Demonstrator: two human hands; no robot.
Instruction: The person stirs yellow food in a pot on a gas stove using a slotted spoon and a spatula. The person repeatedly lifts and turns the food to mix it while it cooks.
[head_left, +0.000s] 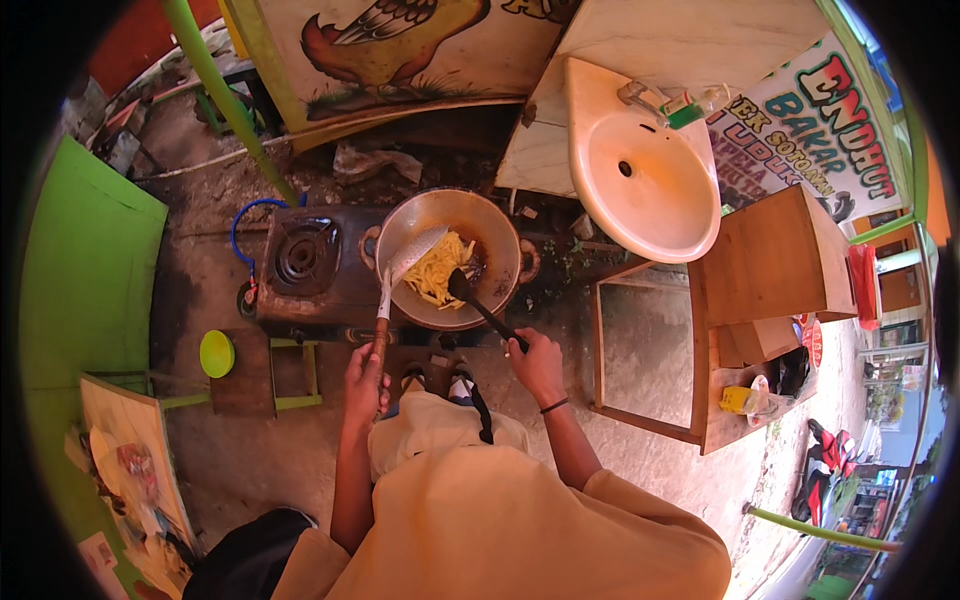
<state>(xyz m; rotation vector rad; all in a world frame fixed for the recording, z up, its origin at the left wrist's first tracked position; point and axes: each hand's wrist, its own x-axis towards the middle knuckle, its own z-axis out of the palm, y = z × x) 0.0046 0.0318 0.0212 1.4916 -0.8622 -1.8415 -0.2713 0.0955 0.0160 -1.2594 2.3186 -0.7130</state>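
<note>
A large two-handled wok (491, 217) sits on the right side of a gas stove (352, 225). Pale yellow strips of food (436, 274) lie in dark liquid, probably oil, at its bottom. My left hand (364, 386) grips the wooden handle of a metal spatula (420, 251), whose broad blade rests over the left part of the strips. My right hand (538, 365) holds a black ladle or spoon (486, 311) by its handle, its head at the strips' right edge. Both hands are on the near side of the wok.
An uncovered burner (302, 256) is left of the wok, with a blue hose (238, 225) beside it. A washbasin (645, 180) projects at the upper right. A wooden table (701, 375) stands right, a stool (244, 382) with a lime-green bowl (217, 353) left.
</note>
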